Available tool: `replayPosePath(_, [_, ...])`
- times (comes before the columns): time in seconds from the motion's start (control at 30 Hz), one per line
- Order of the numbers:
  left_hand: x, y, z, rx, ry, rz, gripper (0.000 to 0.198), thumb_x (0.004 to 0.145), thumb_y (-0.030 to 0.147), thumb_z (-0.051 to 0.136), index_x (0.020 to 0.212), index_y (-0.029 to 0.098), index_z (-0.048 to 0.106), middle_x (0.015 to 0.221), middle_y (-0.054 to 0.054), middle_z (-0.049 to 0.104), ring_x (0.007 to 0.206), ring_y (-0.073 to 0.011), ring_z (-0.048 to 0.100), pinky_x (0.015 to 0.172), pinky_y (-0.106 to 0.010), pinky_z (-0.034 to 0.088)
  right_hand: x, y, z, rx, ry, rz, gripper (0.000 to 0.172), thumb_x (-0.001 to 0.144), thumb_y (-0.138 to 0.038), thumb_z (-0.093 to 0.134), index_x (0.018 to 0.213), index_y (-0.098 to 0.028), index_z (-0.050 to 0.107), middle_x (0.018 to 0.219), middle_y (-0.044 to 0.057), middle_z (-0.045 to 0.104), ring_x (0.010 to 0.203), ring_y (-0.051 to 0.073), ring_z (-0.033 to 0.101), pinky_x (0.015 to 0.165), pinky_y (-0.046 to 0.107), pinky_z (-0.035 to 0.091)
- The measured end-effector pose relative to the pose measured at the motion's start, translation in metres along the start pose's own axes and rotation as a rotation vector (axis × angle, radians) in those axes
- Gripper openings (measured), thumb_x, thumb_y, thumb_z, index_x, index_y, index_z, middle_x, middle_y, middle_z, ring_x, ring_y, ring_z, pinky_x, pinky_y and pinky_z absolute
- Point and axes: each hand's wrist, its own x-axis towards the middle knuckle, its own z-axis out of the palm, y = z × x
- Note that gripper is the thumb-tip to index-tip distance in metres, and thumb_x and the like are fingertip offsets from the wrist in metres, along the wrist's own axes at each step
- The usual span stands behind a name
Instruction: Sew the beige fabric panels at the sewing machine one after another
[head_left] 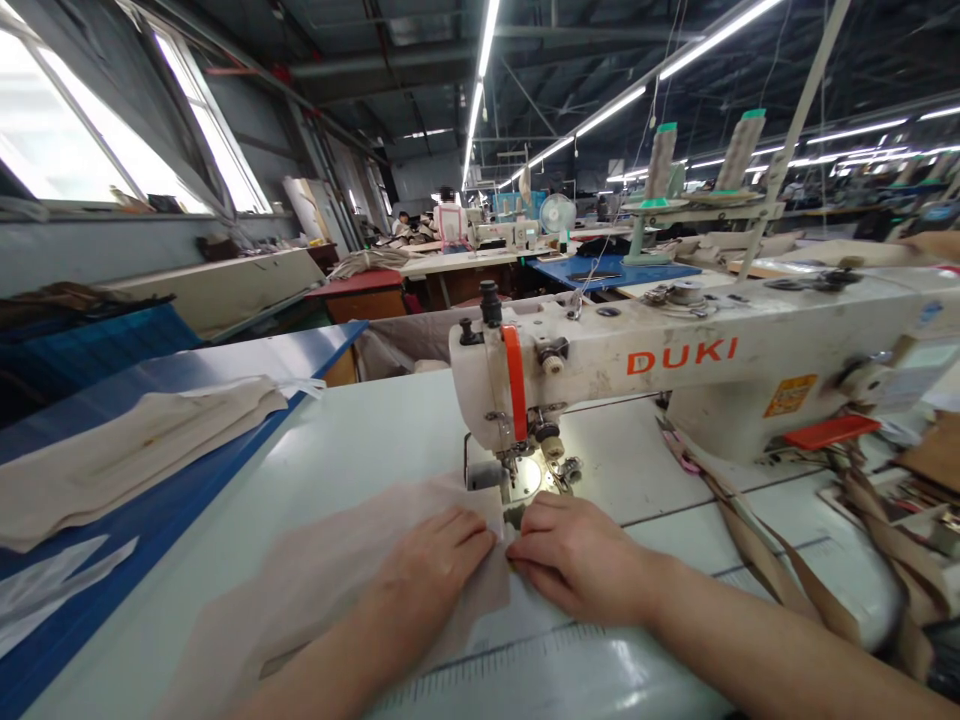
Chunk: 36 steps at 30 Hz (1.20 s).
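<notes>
A thin, pale pinkish fabric point(322, 555) lies over the light green sewing table, its right edge near the needle. My left hand point(435, 560) rests on this fabric, fingers pressed together and closed on its edge, just in front of the presser foot. Facing it, my right hand point(577, 555) has thumb and forefinger pinched at the same edge; the fingertips are partly hidden. Right behind both hands is the needle area point(517, 475) of a white sewing machine point(600, 350), with its lamp lit over the metal plate.
Folded beige cloth point(135, 450) lies on a blue-edged table at the left. Pink-handled scissors point(686, 455) and brown straps point(772, 570) lie right of my right hand. A ruler scale point(510, 655) runs along the front. Thread cones point(661, 165) stand behind the machine.
</notes>
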Motion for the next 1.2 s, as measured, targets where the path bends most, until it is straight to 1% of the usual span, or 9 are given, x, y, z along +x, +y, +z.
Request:
replayPosePath(0.27, [-0.001,-0.005,0.007,0.008,0.074,0.035,0.03,0.089,-0.001,0.044,0.098,0.017,0.066,0.092,-0.006,0.069,0.085,-0.0213,0.065,0.078,-0.036,0.058,0.002,-0.001,-0.002,-0.007,-0.011,0.018,0.02,0.092,-0.016,0.05,0.088,-0.017,0.069,0.078,0.005,0.062,0.076,0.019,0.053,0.073,0.03,0.045])
replayPosePath(0.53, [-0.001,-0.007,0.011,0.014,0.067,0.034,0.03,0.086,-0.003,0.047,0.099,0.016,0.066,0.093,-0.007,0.07,0.085,-0.0225,0.066,0.077,-0.038,0.059,0.003,0.0,0.0,-0.019,-0.025,0.011,0.018,0.091,-0.016,0.052,0.088,-0.016,0.07,0.079,0.005,0.061,0.076,0.019,0.052,0.073,0.029,0.043])
replayPosePath(0.67, [0.0,-0.007,0.012,0.017,0.099,0.041,0.03,0.087,-0.003,0.045,0.098,0.016,0.066,0.092,-0.006,0.07,0.084,-0.0222,0.066,0.077,-0.038,0.059,0.002,0.0,0.0,-0.008,-0.025,0.015,0.017,0.09,-0.015,0.054,0.09,-0.016,0.07,0.079,0.005,0.062,0.077,0.019,0.053,0.073,0.029,0.044])
replayPosePath(0.83, [0.001,-0.007,0.012,0.026,0.134,0.059,0.03,0.088,-0.003,0.043,0.096,0.015,0.066,0.09,-0.007,0.069,0.081,-0.0215,0.066,0.074,-0.036,0.06,0.004,0.002,0.003,-0.012,-0.011,0.082,0.019,0.093,-0.015,0.051,0.101,-0.015,0.069,0.085,0.007,0.065,0.082,0.021,0.054,0.079,0.032,0.045])
replayPosePath(0.9, [0.001,-0.006,0.011,0.03,0.137,0.068,0.03,0.088,-0.002,0.042,0.096,0.014,0.066,0.089,-0.007,0.069,0.08,-0.0214,0.066,0.073,-0.035,0.06,0.006,0.001,0.004,-0.033,-0.03,0.115,0.019,0.094,-0.017,0.052,0.103,-0.015,0.068,0.088,0.008,0.065,0.085,0.022,0.054,0.08,0.033,0.046])
replayPosePath(1.0, [0.002,-0.006,0.011,0.024,0.119,0.055,0.031,0.088,-0.001,0.041,0.096,0.014,0.067,0.089,-0.008,0.069,0.081,-0.0215,0.066,0.074,-0.035,0.06,0.008,-0.001,0.003,-0.067,-0.08,0.142,0.017,0.095,-0.018,0.052,0.099,-0.015,0.068,0.088,0.008,0.063,0.087,0.023,0.053,0.08,0.033,0.046])
replayPosePath(1.1, [0.002,-0.004,0.01,0.025,0.113,0.027,0.035,0.088,0.0,0.038,0.098,0.015,0.069,0.094,-0.009,0.071,0.086,-0.0219,0.067,0.079,-0.036,0.06,0.009,-0.003,0.002,-0.09,-0.108,0.154,0.017,0.095,-0.018,0.051,0.099,-0.015,0.068,0.09,0.008,0.063,0.088,0.023,0.053,0.081,0.034,0.046])
replayPosePath(1.2, [-0.002,-0.003,0.01,0.062,0.13,0.054,0.038,0.09,0.003,0.036,0.104,0.013,0.07,0.102,-0.012,0.073,0.094,-0.0227,0.068,0.085,-0.036,0.059,0.009,-0.004,0.002,-0.108,-0.129,0.156,0.016,0.095,-0.018,0.052,0.1,-0.015,0.067,0.091,0.007,0.063,0.09,0.023,0.053,0.082,0.034,0.046])
